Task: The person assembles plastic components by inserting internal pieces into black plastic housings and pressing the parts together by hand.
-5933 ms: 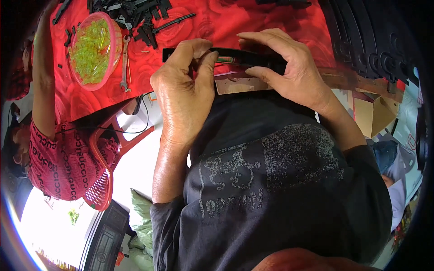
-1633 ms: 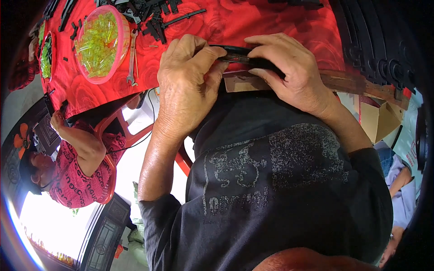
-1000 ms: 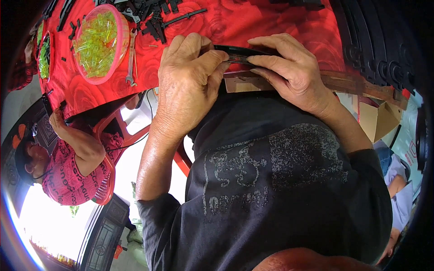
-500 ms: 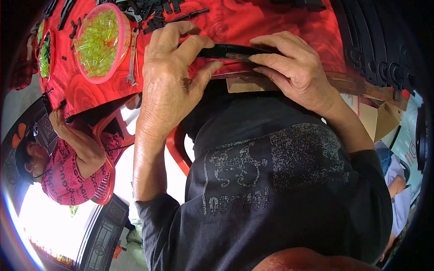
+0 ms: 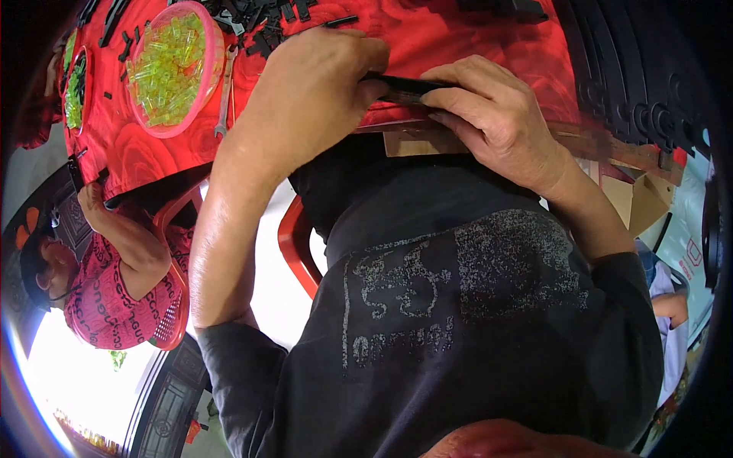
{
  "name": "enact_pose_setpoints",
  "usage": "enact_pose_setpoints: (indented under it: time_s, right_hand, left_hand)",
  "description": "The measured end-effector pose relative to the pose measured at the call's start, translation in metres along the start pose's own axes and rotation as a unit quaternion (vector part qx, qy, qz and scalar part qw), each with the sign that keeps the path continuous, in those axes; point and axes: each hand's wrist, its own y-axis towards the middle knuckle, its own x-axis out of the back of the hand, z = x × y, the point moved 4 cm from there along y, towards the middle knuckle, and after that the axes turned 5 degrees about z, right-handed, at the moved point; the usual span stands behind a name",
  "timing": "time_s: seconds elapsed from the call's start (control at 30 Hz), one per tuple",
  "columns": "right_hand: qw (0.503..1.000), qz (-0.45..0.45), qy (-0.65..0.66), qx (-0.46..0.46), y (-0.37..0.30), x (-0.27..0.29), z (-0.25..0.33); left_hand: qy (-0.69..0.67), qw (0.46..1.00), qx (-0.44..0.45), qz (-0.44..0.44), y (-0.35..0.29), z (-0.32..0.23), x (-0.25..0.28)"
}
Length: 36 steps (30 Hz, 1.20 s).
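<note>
Between my two hands, above the near edge of the table, is a long narrow black part (image 5: pixel 403 85), looking like plastic. My left hand (image 5: pixel 317 95) is bent over its left end with fingers curled in; what its fingertips do there is mostly hidden by the back of the hand. Fingers and thumb of my right hand (image 5: pixel 489 114) pinch the other end. A greyish strip shows along the part's near side, too small to make out. Left of my left hand lies a metal wrench (image 5: pixel 226 91), beside a pink basket (image 5: pixel 211 76) of yellow-green clear plastic pieces.
A red rose-patterned cloth (image 5: pixel 427 34) covers the table. Loose black parts (image 5: pixel 263 19) are heaped at its far side, and long black strips (image 5: pixel 634 84) line the right. At the left, a co-worker (image 5: pixel 114 267) sits on a red chair, holding a black piece. An opened cardboard box (image 5: pixel 649 202) stands at right.
My left hand has rolled over the part's left end, its fingers curling in and its elbow swinging outward. The part has tilted slightly; my right hand keeps its pinch.
</note>
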Motion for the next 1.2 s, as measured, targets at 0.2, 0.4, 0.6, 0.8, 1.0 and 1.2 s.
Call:
enact_pose_setpoints:
  time_s: [0.2,0.4,0.6,0.8,1.0,1.2]
  right_hand:
    - [1.000,-0.008,0.001,0.009,-0.003,-0.004,-0.002]
    - [1.000,0.010,-0.022,-0.006,-0.003,-0.002,0.000]
    - [0.999,0.009,-0.039,-0.028,-0.005,-0.001,0.008]
    - [0.999,0.000,-0.025,-0.024,-0.006,-0.002,0.003]
    - [1.000,-0.013,-0.014,-0.009,-0.007,-0.007,0.000]
    - [0.999,-0.033,-0.027,0.025,-0.007,-0.003,-0.002]
  left_hand:
    - [-0.002,0.995,-0.031,0.099,0.018,0.005,-0.004]
    - [0.049,0.991,-0.015,0.128,0.025,-0.004,-0.001]
    - [0.125,0.981,-0.037,0.142,0.036,-0.018,0.008]
    - [0.288,0.931,-0.091,0.206,0.037,-0.025,-0.004]
    - [0.212,0.971,-0.051,0.099,0.033,-0.026,-0.004]
    - [0.260,0.936,-0.110,0.210,0.038,-0.027,-0.007]
